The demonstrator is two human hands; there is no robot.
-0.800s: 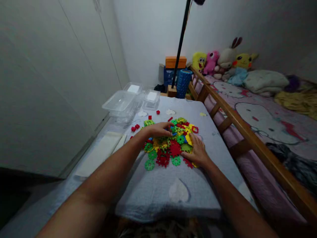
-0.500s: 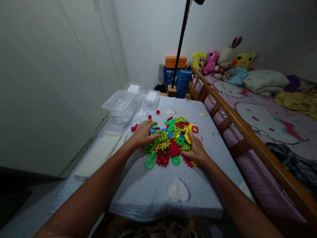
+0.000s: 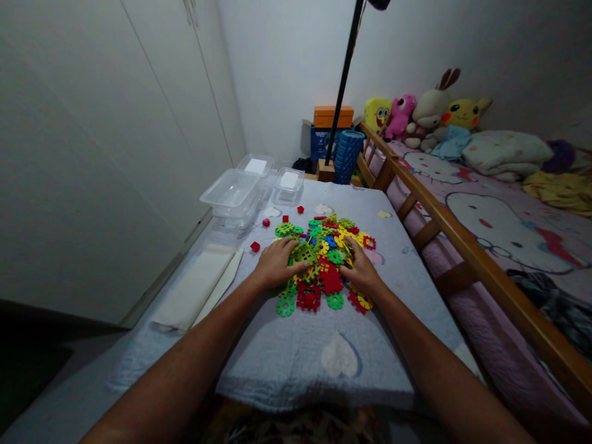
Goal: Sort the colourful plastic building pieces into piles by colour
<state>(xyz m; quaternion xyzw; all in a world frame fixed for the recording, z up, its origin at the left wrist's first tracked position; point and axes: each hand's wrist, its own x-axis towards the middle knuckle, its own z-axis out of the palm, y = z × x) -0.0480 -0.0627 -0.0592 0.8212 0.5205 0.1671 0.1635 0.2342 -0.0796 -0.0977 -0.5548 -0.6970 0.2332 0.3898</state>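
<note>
A heap of flat plastic gear-shaped pieces [image 3: 326, 246] in red, green, yellow and blue lies on a table covered by a pale blue quilted cloth [image 3: 324, 357]. My left hand [image 3: 277, 264] rests palm down on the heap's left side, fingers spread over green and yellow pieces. My right hand [image 3: 361, 271] lies flat on the heap's right side, fingers stretched toward the middle. Neither hand grips a piece. A few small red pieces [image 3: 255, 246] lie loose to the left of the heap.
Clear plastic containers [image 3: 231, 194] and lids [image 3: 287, 182] stand at the table's far left. A white flat pad [image 3: 197, 287] lies at the left edge. A wooden bed rail [image 3: 462, 246] runs along the right, plush toys [image 3: 425, 114] behind it. A black pole [image 3: 345, 86] rises beyond the table.
My left hand has drawn back from the heap's top to its left side. My right hand has slid a little inward. The heap is pushed closer together.
</note>
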